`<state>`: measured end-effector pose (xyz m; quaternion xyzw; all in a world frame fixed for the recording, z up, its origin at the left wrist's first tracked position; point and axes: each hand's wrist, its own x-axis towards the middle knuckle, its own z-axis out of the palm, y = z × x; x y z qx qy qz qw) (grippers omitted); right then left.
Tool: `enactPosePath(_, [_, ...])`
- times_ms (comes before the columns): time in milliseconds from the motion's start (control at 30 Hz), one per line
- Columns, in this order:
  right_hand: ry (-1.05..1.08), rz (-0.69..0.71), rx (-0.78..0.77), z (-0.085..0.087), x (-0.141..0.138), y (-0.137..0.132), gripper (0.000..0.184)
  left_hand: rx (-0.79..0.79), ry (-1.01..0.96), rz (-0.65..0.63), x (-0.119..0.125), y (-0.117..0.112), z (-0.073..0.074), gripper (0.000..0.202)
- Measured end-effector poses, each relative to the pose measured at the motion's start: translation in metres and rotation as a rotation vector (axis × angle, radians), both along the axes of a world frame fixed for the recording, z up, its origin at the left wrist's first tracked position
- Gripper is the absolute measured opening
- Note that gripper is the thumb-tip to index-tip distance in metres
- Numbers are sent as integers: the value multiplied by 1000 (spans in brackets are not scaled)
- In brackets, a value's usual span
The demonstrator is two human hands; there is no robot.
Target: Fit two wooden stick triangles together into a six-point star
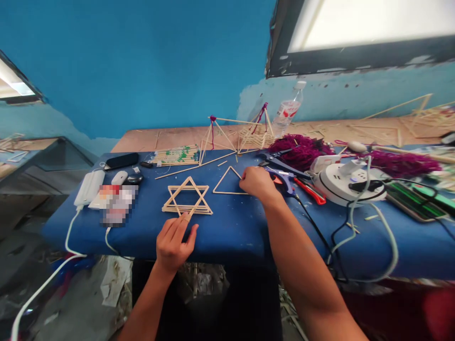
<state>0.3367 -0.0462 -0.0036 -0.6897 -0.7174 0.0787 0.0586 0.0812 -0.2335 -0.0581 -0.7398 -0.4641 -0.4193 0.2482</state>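
My left hand [175,241] rests at the near edge of the blue table [234,227], its fingertips pressed on the bottom point of a star made of thin wooden sticks [187,201]. My right hand [258,183] is curled with its fingers pinching the right corner of a single stick triangle [227,183] that lies flat just right of the star. A blue glue gun [280,177] lies right behind my right hand, its black cord trailing off the table.
A white round power strip [346,182] with cables, red-handled pliers [311,191], purple yarn [298,150], a plastic bottle [288,112], stick pyramids [254,130], a stick bundle [177,155], a black phone [121,160], a white charger [88,187] and a tablet [412,200].
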Motion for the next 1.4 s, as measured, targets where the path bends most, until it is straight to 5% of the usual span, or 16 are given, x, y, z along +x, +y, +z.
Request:
enactPosePath(300, [7, -54, -55, 6, -6, -5, 36, -43, -71, 30, 0, -1, -3, 33])
enactPosePath(467, [65, -38, -28, 17, 3, -4, 23, -63, -105, 56, -5, -2, -2, 27])
enactPosePath(667, [588, 80, -148, 31, 26, -5, 10, -219, -219, -73, -34, 6, 10, 20])
enactPosePath(833, [831, 226, -252, 35, 14, -19, 11, -382, -206, -259, -41, 19, 20, 19])
enactPosePath(1100, [602, 340, -233, 27, -23, -39, 5, -423, -284, -288, -26, 21, 23, 21])
enactPosePath(1400, [534, 341, -137, 30, -32, -48, 9, -379, -274, -247, -26, 22, 24, 17])
